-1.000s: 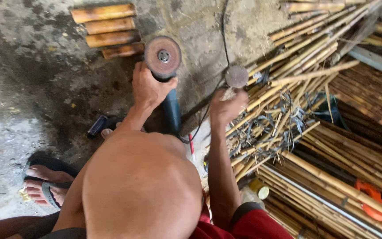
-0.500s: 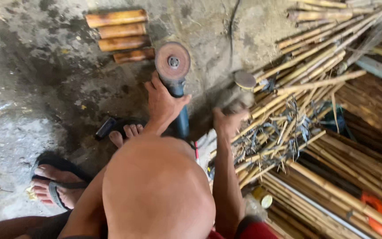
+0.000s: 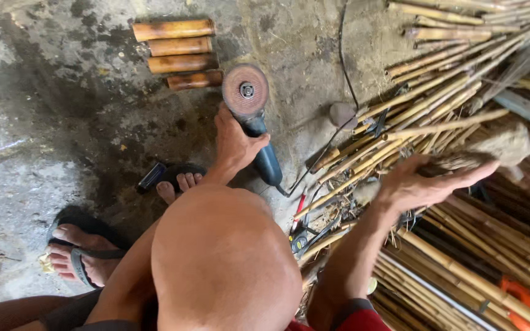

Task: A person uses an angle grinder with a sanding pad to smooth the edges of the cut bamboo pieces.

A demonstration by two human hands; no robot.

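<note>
Both hands are busy: the left hand (image 3: 235, 144) is clenched around the dark body of an angle grinder (image 3: 254, 119), whose round disc faces up over the concrete floor (image 3: 62, 104), while the right hand (image 3: 421, 184) is lifted above a heap of bamboo sticks (image 3: 443, 92), fingers spread and cupping a blurred grey-brown lump (image 3: 455, 161) (too smeared to tell what it is, or how firmly it is gripped). Stained, damp-looking concrete runs from the top left down to the sandalled feet (image 3: 84, 254). Four short bamboo pieces (image 3: 176, 54) lie side by side on it, just beside the grinder's disc. A black cable (image 3: 345, 61) trails across the floor towards the sticks. Open room lies only on the left; the right side is packed with long sticks right up to the person's right knee, with an orange tool (image 3: 519, 297) among them at the lower right edge.
</note>
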